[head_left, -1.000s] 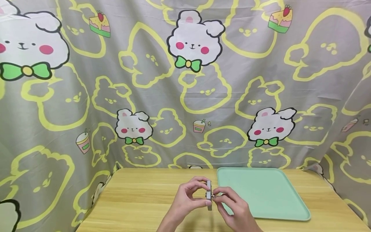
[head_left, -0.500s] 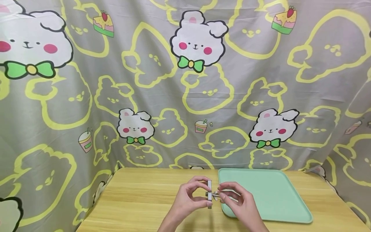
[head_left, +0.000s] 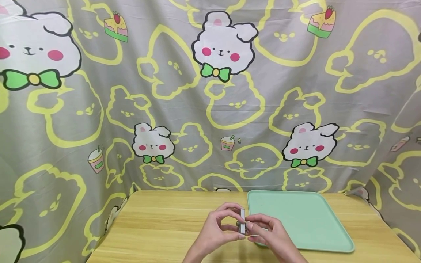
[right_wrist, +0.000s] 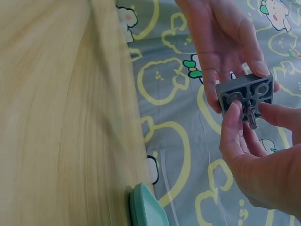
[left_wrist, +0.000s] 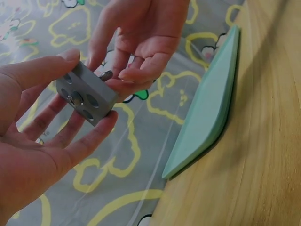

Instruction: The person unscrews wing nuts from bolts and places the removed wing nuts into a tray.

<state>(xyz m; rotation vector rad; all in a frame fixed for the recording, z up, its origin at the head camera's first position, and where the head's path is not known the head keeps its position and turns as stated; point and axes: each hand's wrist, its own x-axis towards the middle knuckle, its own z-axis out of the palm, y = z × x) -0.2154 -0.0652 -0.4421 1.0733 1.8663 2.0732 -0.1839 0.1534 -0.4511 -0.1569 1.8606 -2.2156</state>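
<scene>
Simply held a grey, holed, rectangular block with the left hand above the yellowish wooden table (pale-green, round-cornered tray alongside) and curled the right hand round its threaded metal bolt.

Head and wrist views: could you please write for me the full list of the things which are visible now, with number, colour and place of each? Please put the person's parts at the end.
Table: 1, light wood, lower part of the head view.
Tray: 1, mint green, on the table, toward the right in the head view.
Curtain: count unclear, grey with coloured prints, behind the table and at its sides.
Block: 1, grey with holes, held up near the tray's left side in the head view.
Bolt: 1, metallic, sticking out of the block; any nut is unclear.
Left hand: 1, bare, holding the block.
Right hand: 1, bare, fingertips around the bolt.
</scene>
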